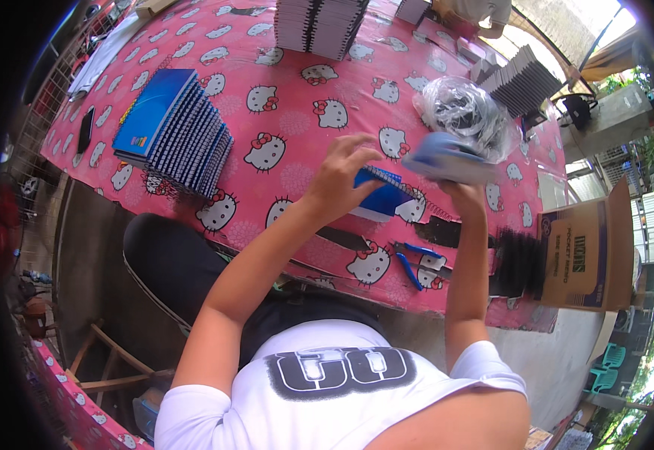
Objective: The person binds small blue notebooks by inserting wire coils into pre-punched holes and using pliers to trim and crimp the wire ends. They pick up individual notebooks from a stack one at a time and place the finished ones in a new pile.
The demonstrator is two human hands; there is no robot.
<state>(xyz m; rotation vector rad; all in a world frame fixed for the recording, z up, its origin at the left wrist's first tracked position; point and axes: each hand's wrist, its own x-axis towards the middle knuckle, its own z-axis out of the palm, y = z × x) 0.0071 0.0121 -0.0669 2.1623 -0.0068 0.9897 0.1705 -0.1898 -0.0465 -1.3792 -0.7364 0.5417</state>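
My left hand (346, 174) is over the table with its fingers curved and apart, the thumb in front of a small blue spiral notebook (385, 199). More than one notebook may lie there; the hand partly covers them. Raised to the right, my right hand (463, 196) grips a blue-and-white flat object (449, 159), too smeared by motion to name surely. Diagonal cutters or pliers with blue handles (409, 270) lie on the table below the hands. Beside them is a dark, ragged-edged strip (441, 231).
A tall stack of blue spiral notebooks (173, 135) stands left. More notebook stacks (319, 26) (522, 81) are farther back. A clear plastic bag of dark coils (466, 112) sits behind my right hand. Black coils (518, 259) lie beside an open cardboard box (586, 255) at the right edge.
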